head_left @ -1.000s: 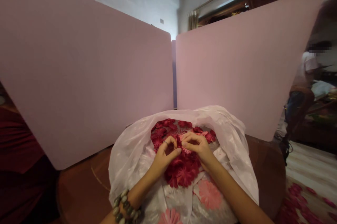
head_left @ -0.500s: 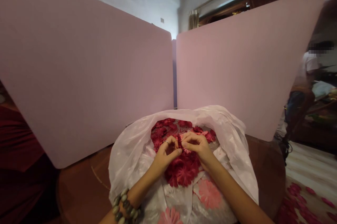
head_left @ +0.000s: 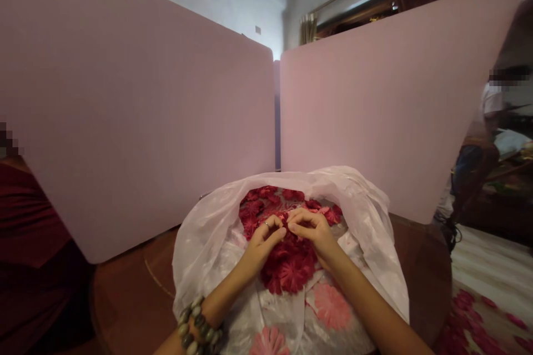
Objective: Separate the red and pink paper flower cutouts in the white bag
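Note:
A white plastic bag (head_left: 208,249) lies open on the table, holding a heap of deep red artificial flowers (head_left: 289,269). Larger pink flowers (head_left: 331,306) lie nearer me, on the bag's patterned silvery lining. My left hand (head_left: 262,245), with a ring on one finger and a beaded bracelet (head_left: 196,324) at the wrist, pinches at the red flowers. My right hand (head_left: 310,231) meets it from the other side, its fingertips closed on the same flowers. The exact piece between my fingers is partly hidden.
Two pale pink partition panels (head_left: 358,127) stand behind the round wooden table (head_left: 129,299). Dark red cloth (head_left: 33,233) fills the lower left. At right, a person (head_left: 478,138) stands beyond the panel, above a rug with red flowers (head_left: 466,310).
My hands have drawn closer, and the gap inside my left hand's fingers has closed. The view has shifted slightly.

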Demonstrator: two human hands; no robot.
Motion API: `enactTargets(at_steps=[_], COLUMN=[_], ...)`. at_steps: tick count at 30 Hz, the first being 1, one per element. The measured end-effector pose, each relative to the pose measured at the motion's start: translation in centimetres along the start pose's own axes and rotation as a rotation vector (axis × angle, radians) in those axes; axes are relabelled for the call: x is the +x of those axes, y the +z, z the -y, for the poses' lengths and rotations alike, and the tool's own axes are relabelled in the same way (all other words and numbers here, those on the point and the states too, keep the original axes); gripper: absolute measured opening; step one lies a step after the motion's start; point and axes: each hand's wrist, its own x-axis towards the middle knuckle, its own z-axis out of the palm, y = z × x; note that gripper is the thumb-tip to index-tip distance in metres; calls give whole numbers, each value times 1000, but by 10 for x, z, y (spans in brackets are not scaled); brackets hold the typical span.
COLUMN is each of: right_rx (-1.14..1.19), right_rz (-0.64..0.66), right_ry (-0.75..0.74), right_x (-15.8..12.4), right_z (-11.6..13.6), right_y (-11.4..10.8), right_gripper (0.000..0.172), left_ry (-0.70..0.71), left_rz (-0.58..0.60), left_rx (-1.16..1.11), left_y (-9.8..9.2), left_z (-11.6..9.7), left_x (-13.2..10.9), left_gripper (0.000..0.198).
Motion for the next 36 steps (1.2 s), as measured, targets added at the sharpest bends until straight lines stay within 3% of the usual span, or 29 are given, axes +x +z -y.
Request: enactTargets(at_steps=[4,11,17,22,27,30,34,36], right_rx=[4,37,162,130,85,-14,-136,-210], right_rz=[-27,-103,-290,-448,-354,-338,-111,-49], right_ry=[-14,-18,29,11,97,63,37,31], right_x=[1,3,6,8,6,5,3,3], right_z=[-3,-4,1,0,7,7,-3,-8], right_y=[0,2,-10,-18,-10,-2,6,6], right_gripper=[21,24,22,20,27,28,33,25], left_ry=[22,74,74,25,-44,-97,-132,-125], left_rz=[-36,-209,-463,-539,-540,-494,-368,-343], left_rx=[52,90,16,-97,-232,-255,-192,-161], left_y=[0,-3,-11,-15,-12,-9,-6,-5], left_z=[-1,-4,3,8,4,2,3,3], left_x=[0,0,4,9,8,7,6,5], left_gripper=[28,27,20,25,29,31,26,22])
